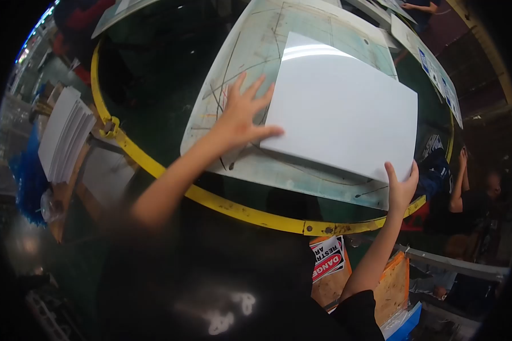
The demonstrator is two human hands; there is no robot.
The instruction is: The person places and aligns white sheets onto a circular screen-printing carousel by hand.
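Note:
A large white sheet or panel (pixel 344 111) lies at a slant on a pale, marked board (pixel 239 62), with its lower right corner at the board's edge. My left hand (pixel 247 113) is at the sheet's left edge, fingers spread, with the thumb near the lower left corner; it grips nothing. At the lower right corner, my right hand (pixel 402 184) has the sheet's edge between its thumb and fingers. Whether the sheet is one piece or a thin stack cannot be told.
A yellow curved rail (pixel 239 211) runs between my body and the board. White panels (pixel 67 133) stand stacked at left. Danger signs (pixel 328 258) lie below the rail. Another printed board (pixel 432 71) is at upper right, and other people are at the right and top edges.

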